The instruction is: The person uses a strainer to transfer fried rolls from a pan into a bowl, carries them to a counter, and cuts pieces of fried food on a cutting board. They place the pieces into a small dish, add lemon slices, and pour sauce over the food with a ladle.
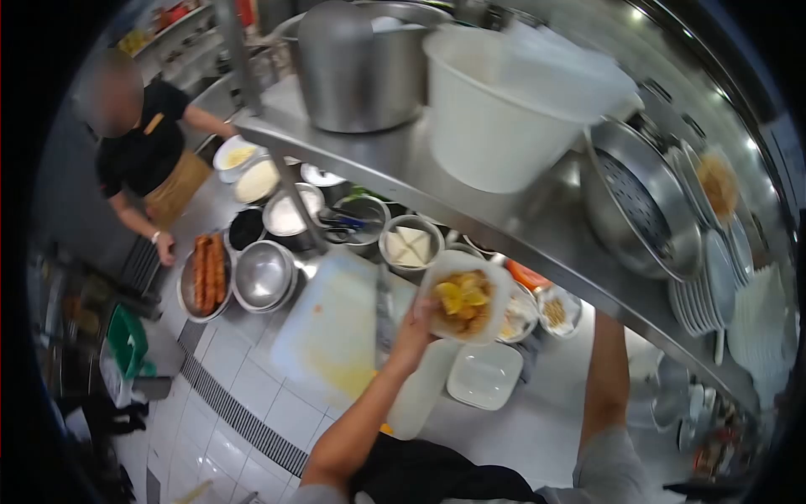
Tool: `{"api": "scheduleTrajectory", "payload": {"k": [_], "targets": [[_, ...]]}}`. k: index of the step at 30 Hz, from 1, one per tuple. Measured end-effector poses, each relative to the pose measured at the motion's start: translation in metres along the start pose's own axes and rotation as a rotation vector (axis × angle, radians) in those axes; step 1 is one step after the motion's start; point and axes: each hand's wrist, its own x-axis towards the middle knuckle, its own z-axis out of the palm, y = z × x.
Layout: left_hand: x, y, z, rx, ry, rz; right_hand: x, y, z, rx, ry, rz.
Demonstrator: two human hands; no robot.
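Note:
My left hand (415, 326) is closed on the near left edge of a squarish white bowl (497, 312). Yellow slices and brown pieces of food (464, 301) fill the bowl. Below it on the counter stands a white square dish (484, 375). To the left of the bowl a large knife (384, 307) lies on a white cutting board (327, 315) with yellow stains. My right forearm reaches up under the steel shelf, which hides my right hand. Nearest to that arm is a small bowl of light-brown bits (557, 312).
The steel shelf (353, 155) crosses above the counter, carrying a large pot (361, 76), a white bucket (504, 126), a colander (642, 197) and stacked plates (701, 294). Metal bowls (262, 275) and sausages (209, 273) stand at left. A co-worker (151, 151) holds a plate (234, 154).

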Motion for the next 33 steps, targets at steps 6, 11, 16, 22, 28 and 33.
{"api": "scheduleTrajectory", "payload": {"k": [6,11,16,22,28,33], "targets": [[-0.082,-0.025,-0.052,0.096,0.2,-0.134,0.048,0.048,0.022,-0.892,0.009,-0.245],[-0.149,-0.073,-0.091,0.026,0.431,0.105,0.066,0.073,0.075,-1.252,-0.118,-0.306],[-0.198,-0.05,-0.09,-0.133,0.433,0.037,0.063,0.065,0.066,-1.455,-0.061,-0.312],[-0.218,-0.044,-0.119,-0.141,0.397,-0.02,-0.109,0.037,0.036,-0.994,0.036,-0.587],[-0.219,-0.053,-0.172,-0.065,0.252,-0.016,-0.402,0.071,0.062,-0.303,-0.592,0.022],[-0.242,-0.031,-0.213,0.054,0.14,0.031,-0.588,0.03,0.128,0.206,-0.64,0.664]]}}
